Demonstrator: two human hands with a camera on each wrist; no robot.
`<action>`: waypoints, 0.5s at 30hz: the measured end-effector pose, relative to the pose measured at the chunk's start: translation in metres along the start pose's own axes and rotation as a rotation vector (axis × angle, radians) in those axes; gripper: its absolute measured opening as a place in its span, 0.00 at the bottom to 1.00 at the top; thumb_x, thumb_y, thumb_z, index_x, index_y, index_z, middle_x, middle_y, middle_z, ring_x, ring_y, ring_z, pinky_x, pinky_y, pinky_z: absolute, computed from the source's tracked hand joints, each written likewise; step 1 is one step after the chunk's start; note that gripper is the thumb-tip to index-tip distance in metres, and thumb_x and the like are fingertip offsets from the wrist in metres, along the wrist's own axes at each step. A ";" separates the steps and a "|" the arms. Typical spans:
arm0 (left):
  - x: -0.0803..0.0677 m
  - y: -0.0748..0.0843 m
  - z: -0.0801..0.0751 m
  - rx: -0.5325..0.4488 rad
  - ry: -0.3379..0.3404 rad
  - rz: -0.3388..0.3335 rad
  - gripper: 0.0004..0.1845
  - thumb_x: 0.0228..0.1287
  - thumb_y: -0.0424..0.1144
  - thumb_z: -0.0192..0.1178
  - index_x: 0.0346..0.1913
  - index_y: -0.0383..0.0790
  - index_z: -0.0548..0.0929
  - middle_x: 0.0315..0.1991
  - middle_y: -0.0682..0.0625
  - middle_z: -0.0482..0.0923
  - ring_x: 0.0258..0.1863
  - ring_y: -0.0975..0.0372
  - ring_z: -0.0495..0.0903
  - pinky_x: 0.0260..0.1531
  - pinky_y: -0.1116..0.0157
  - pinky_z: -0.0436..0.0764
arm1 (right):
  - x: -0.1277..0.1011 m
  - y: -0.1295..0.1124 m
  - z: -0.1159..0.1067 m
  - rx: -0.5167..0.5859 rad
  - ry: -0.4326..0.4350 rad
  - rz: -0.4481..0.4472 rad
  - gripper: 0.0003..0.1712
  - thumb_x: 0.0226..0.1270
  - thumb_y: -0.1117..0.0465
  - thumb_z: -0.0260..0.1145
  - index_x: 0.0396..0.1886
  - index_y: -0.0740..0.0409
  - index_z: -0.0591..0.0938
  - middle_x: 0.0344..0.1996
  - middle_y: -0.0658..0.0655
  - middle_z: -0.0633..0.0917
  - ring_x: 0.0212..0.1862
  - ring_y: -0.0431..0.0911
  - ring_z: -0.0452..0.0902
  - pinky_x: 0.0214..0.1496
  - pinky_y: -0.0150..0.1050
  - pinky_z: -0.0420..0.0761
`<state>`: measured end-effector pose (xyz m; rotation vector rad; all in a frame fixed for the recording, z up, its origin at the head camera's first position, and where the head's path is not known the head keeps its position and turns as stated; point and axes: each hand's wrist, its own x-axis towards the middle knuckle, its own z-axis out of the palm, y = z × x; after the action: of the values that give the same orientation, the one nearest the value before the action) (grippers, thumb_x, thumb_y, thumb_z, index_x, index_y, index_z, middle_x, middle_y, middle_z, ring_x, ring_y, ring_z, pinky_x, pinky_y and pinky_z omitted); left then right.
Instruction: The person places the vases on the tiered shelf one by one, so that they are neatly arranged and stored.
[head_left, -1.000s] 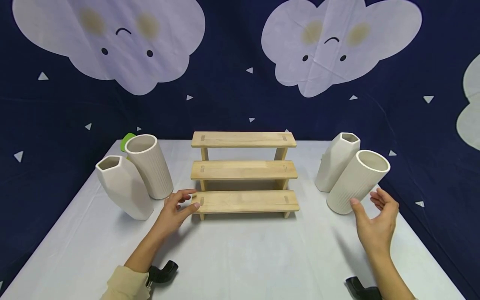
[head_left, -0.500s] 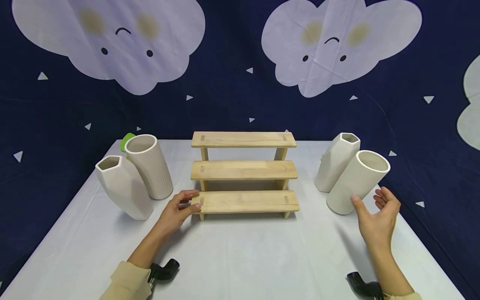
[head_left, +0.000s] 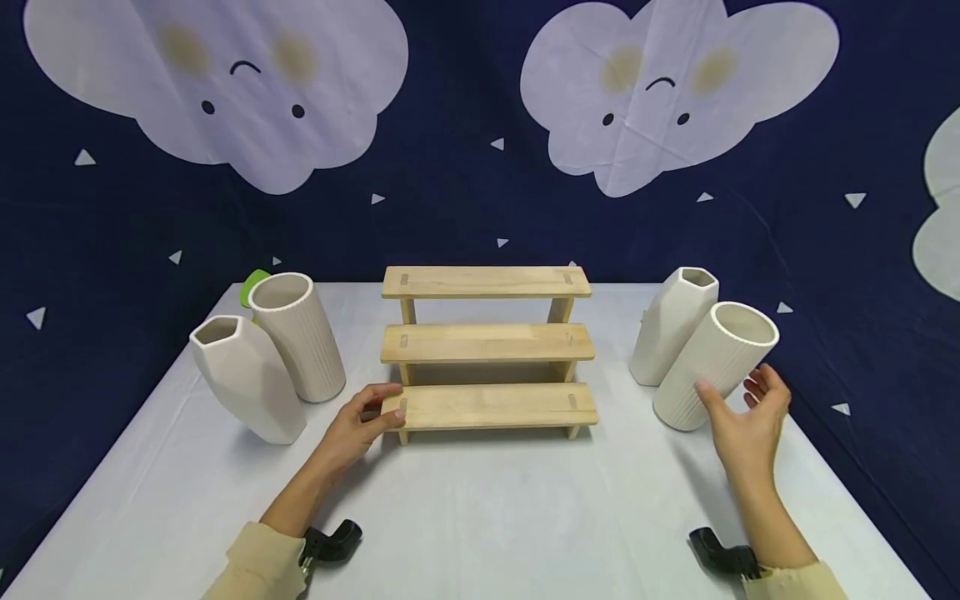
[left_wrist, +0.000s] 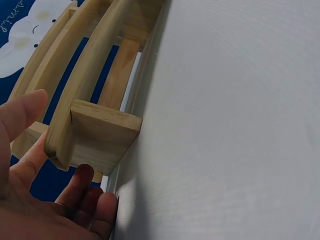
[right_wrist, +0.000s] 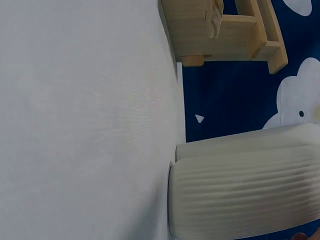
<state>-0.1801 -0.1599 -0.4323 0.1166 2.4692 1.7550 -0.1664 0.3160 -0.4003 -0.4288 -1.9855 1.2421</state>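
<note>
Movement since 1.0 s ago is slight: the left hand (head_left: 360, 427) has come a little farther over the left end of the wooden stand (head_left: 487, 407), and the right hand (head_left: 750, 421) has gone a little forward along the near ribbed vase (head_left: 708, 367). More of the right sleeve (head_left: 798, 583) shows now. Stand and vases keep their places on the white table (head_left: 495, 517).

The left thumb and index finger are spread wide, at the front and rear edges of the bottom tier; whether they press the wood, I cannot tell. The right hand is wide as well, its thumb in front of the ribbed vase and its fingers past the far side, with contact unclear. Behind that vase is a faceted vase (head_left: 667, 329); at the left, well apart, are 2 more, a faceted white vase (head_left: 258, 383) and a ribbed white vase (head_left: 307, 342), with something green (head_left: 252, 289) partly hidden behind.

The left wrist view alone brings out the stand's side panel (left_wrist: 102, 140) and the loosely bent lower fingers (left_wrist: 77, 185). The right wrist view shows the ribbed vase's base against the table, but only fingertips in a corner; the head view has the whole right hand.
</note>
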 end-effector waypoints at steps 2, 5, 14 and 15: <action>0.001 -0.001 0.001 -0.014 -0.001 0.011 0.25 0.61 0.41 0.63 0.61 0.42 0.72 0.55 0.40 0.71 0.47 0.58 0.73 0.42 0.66 0.71 | 0.002 -0.001 0.002 -0.006 -0.012 0.014 0.44 0.51 0.60 0.73 0.66 0.53 0.62 0.50 0.37 0.65 0.52 0.30 0.61 0.58 0.30 0.61; 0.002 -0.001 0.002 -0.030 -0.006 0.027 0.25 0.60 0.40 0.63 0.61 0.41 0.72 0.54 0.40 0.71 0.45 0.61 0.73 0.42 0.68 0.71 | 0.004 0.000 0.005 -0.014 -0.024 0.031 0.44 0.50 0.59 0.73 0.66 0.52 0.62 0.50 0.38 0.65 0.51 0.28 0.60 0.58 0.32 0.61; 0.003 -0.001 0.004 -0.045 -0.032 0.030 0.26 0.61 0.40 0.62 0.62 0.40 0.71 0.52 0.38 0.71 0.41 0.63 0.72 0.36 0.70 0.71 | 0.008 0.001 0.010 -0.024 -0.060 0.095 0.47 0.51 0.56 0.73 0.68 0.52 0.59 0.58 0.53 0.67 0.58 0.45 0.65 0.65 0.40 0.63; 0.003 -0.001 0.004 -0.046 -0.036 0.032 0.26 0.62 0.40 0.62 0.62 0.40 0.71 0.53 0.38 0.70 0.41 0.63 0.72 0.37 0.70 0.71 | 0.008 0.001 0.011 -0.025 -0.067 0.102 0.47 0.51 0.56 0.73 0.68 0.52 0.58 0.60 0.56 0.67 0.60 0.48 0.65 0.65 0.42 0.63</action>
<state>-0.1825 -0.1556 -0.4347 0.1824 2.4138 1.8042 -0.1795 0.3146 -0.4007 -0.5118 -2.0596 1.3112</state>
